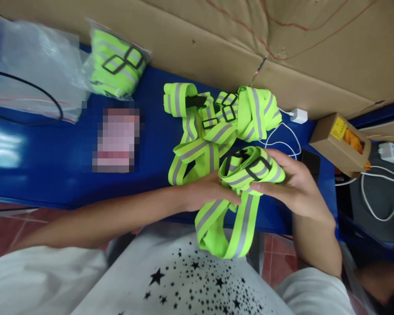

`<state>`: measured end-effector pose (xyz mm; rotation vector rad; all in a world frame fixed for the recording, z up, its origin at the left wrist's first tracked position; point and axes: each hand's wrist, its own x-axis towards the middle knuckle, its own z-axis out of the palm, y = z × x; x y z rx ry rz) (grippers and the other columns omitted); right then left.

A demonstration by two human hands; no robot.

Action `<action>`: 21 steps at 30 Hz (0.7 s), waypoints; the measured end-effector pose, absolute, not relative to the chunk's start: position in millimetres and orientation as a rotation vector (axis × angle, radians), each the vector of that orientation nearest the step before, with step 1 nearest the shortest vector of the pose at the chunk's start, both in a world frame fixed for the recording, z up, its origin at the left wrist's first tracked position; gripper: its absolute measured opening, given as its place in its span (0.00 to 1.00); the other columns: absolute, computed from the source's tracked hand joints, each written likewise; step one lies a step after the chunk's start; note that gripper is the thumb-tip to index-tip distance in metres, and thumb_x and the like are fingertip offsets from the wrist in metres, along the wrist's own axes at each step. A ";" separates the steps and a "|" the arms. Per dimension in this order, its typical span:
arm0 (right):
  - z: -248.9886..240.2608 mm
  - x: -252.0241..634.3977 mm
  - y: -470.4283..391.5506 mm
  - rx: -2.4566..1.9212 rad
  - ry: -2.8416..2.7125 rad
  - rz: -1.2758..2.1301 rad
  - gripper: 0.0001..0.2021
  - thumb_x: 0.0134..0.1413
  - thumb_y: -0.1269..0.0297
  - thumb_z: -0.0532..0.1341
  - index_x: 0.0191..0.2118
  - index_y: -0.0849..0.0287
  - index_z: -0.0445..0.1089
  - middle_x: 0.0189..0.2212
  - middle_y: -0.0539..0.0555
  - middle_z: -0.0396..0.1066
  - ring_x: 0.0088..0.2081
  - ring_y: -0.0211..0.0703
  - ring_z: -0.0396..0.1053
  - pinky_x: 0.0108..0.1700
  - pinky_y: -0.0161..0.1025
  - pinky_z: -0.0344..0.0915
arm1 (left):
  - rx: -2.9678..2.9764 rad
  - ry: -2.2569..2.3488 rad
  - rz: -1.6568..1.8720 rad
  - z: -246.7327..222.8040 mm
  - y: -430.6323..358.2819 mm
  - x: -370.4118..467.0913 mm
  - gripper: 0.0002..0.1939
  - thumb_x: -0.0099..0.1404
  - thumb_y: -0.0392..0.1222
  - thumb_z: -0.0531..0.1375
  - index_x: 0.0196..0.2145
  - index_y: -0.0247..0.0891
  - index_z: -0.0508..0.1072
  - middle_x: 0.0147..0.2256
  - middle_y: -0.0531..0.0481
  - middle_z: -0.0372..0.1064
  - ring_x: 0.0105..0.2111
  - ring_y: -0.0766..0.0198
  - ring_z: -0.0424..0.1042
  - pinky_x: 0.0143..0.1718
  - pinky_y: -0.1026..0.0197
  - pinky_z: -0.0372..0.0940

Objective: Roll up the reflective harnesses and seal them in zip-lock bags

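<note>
- Lime strap bundle (241, 177): partly coiled, gripped by my left hand (210, 191) and right hand (295, 183) over the desk's (157, 144) near side; its loop (244, 227) hangs loose.
- Bagged bundle (114, 65): seemingly finished.
- Loose straps (197, 153), behind: apparently left to tidy.

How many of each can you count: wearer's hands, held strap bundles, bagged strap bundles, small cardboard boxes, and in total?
Left hand and right hand: 2
Held strap bundle: 1
Bagged strap bundle: 1
Small cardboard box: 1
Total: 5
</note>
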<state>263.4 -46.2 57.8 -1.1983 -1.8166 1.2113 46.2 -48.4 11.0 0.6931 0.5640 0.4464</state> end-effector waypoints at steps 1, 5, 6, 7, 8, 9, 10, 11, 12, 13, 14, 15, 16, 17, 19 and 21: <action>60.8 260.5 -49.2 -1.218 -1.799 1.150 0.29 0.52 0.63 0.75 0.60 0.48 0.72 0.48 0.50 0.79 0.40 0.45 0.78 0.39 0.41 0.79 | 0.677 0.495 0.455 12.8 -49.2 48.5 0.19 0.51 0.37 0.73 0.42 0.39 0.80 0.41 0.48 0.79 0.44 0.55 0.77 0.48 0.53 0.71; 70.6 250.1 -58.2 -1.270 -1.690 1.243 0.28 0.54 0.65 0.74 0.60 0.45 0.71 0.38 0.47 0.78 0.24 0.37 0.71 0.24 0.35 0.72 | 0.647 0.399 0.533 17.2 -53.0 55.4 0.18 0.58 0.44 0.73 0.44 0.37 0.79 0.44 0.44 0.79 0.49 0.54 0.78 0.55 0.51 0.70; 71.9 249.6 -58.8 -1.282 -1.661 1.271 0.28 0.53 0.65 0.74 0.59 0.45 0.72 0.38 0.46 0.77 0.25 0.37 0.71 0.25 0.36 0.73 | 0.640 0.422 0.544 17.2 -53.1 55.2 0.16 0.59 0.44 0.73 0.44 0.37 0.80 0.43 0.44 0.80 0.47 0.55 0.78 0.56 0.50 0.70; 72.9 250.6 -58.6 -1.293 -1.627 1.283 0.27 0.53 0.65 0.74 0.58 0.45 0.72 0.39 0.47 0.77 0.28 0.39 0.73 0.28 0.37 0.74 | 0.633 0.441 0.537 16.7 -52.7 54.2 0.15 0.58 0.41 0.72 0.43 0.36 0.80 0.41 0.45 0.80 0.46 0.56 0.79 0.57 0.50 0.70; 74.0 252.8 -57.7 -1.302 -1.593 1.302 0.27 0.52 0.64 0.74 0.58 0.45 0.73 0.41 0.47 0.77 0.32 0.40 0.74 0.31 0.38 0.76 | 0.626 0.449 0.513 16.2 -51.7 52.3 0.15 0.57 0.37 0.71 0.43 0.36 0.80 0.40 0.45 0.81 0.45 0.56 0.79 0.57 0.50 0.70; 75.5 256.1 -56.3 -1.304 -1.564 1.343 0.26 0.52 0.63 0.74 0.58 0.45 0.73 0.42 0.48 0.77 0.34 0.42 0.75 0.33 0.39 0.77 | 0.625 0.446 0.473 15.7 -50.5 50.0 0.16 0.55 0.34 0.70 0.43 0.36 0.81 0.40 0.46 0.81 0.44 0.56 0.80 0.57 0.50 0.70; 77.7 260.0 -54.6 -1.307 -1.541 1.394 0.26 0.53 0.62 0.74 0.58 0.45 0.73 0.43 0.48 0.78 0.35 0.43 0.75 0.34 0.40 0.77 | 0.627 0.439 0.424 15.5 -49.1 47.4 0.18 0.53 0.31 0.68 0.44 0.36 0.82 0.41 0.46 0.82 0.45 0.56 0.80 0.56 0.50 0.71; 80.4 263.9 -52.9 -1.315 -1.535 1.443 0.27 0.53 0.61 0.74 0.58 0.44 0.72 0.44 0.48 0.78 0.35 0.43 0.76 0.34 0.41 0.78 | 0.631 0.431 0.375 15.5 -48.0 45.0 0.20 0.52 0.31 0.67 0.45 0.36 0.82 0.42 0.46 0.82 0.46 0.55 0.80 0.55 0.50 0.71; 83.5 267.2 -51.2 -1.329 -1.553 1.469 0.27 0.53 0.61 0.74 0.59 0.44 0.72 0.45 0.48 0.78 0.36 0.44 0.76 0.35 0.41 0.78 | 0.634 0.425 0.330 15.9 -47.3 43.2 0.21 0.52 0.31 0.67 0.46 0.36 0.82 0.43 0.45 0.82 0.46 0.54 0.80 0.54 0.50 0.72; 86.5 269.4 -49.6 -1.349 -1.601 1.462 0.27 0.53 0.60 0.74 0.59 0.44 0.72 0.47 0.49 0.78 0.38 0.45 0.77 0.38 0.42 0.78 | 0.630 0.420 0.294 16.4 -47.1 42.1 0.22 0.52 0.31 0.67 0.46 0.36 0.82 0.43 0.45 0.82 0.46 0.54 0.80 0.53 0.50 0.73; 89.1 270.1 -48.3 -1.367 -1.667 1.419 0.27 0.52 0.60 0.74 0.59 0.43 0.72 0.48 0.49 0.78 0.40 0.46 0.77 0.41 0.43 0.79 | 0.612 0.409 0.268 16.8 -47.5 41.9 0.21 0.52 0.32 0.67 0.46 0.36 0.82 0.43 0.45 0.82 0.46 0.54 0.80 0.52 0.51 0.73; 91.0 269.5 -47.2 -1.383 -1.736 1.342 0.27 0.53 0.60 0.74 0.59 0.43 0.73 0.49 0.49 0.78 0.43 0.48 0.78 0.45 0.45 0.79 | 0.581 0.391 0.256 17.1 -48.2 42.6 0.20 0.52 0.33 0.67 0.45 0.36 0.82 0.43 0.46 0.82 0.45 0.54 0.80 0.52 0.51 0.73; 92.0 267.6 -46.1 -1.398 -1.803 1.247 0.27 0.53 0.59 0.74 0.59 0.43 0.72 0.50 0.49 0.78 0.46 0.49 0.78 0.49 0.47 0.78 | 0.541 0.372 0.263 17.1 -49.3 43.7 0.18 0.51 0.33 0.68 0.43 0.36 0.82 0.42 0.46 0.82 0.43 0.56 0.80 0.50 0.53 0.74; 92.1 264.9 -45.1 -1.403 -1.867 1.140 0.27 0.55 0.59 0.73 0.60 0.43 0.72 0.51 0.49 0.77 0.48 0.50 0.77 0.53 0.49 0.77 | 0.501 0.356 0.279 16.8 -50.4 45.1 0.16 0.51 0.34 0.69 0.41 0.36 0.82 0.40 0.46 0.82 0.41 0.57 0.80 0.48 0.55 0.74; 91.0 259.2 -43.1 -1.387 -1.976 0.931 0.27 0.56 0.60 0.72 0.61 0.45 0.70 0.54 0.49 0.76 0.53 0.53 0.76 0.59 0.54 0.74 | 0.442 0.350 0.320 15.7 -51.7 47.0 0.12 0.53 0.39 0.71 0.36 0.34 0.82 0.35 0.46 0.80 0.35 0.60 0.79 0.43 0.58 0.75; 91.1 255.4 -42.0 -1.359 -2.054 0.808 0.28 0.58 0.61 0.71 0.63 0.46 0.69 0.56 0.50 0.75 0.56 0.54 0.75 0.62 0.55 0.72 | 0.418 0.378 0.351 14.9 -51.1 46.0 0.13 0.53 0.41 0.72 0.36 0.34 0.82 0.34 0.47 0.80 0.32 0.62 0.78 0.41 0.60 0.75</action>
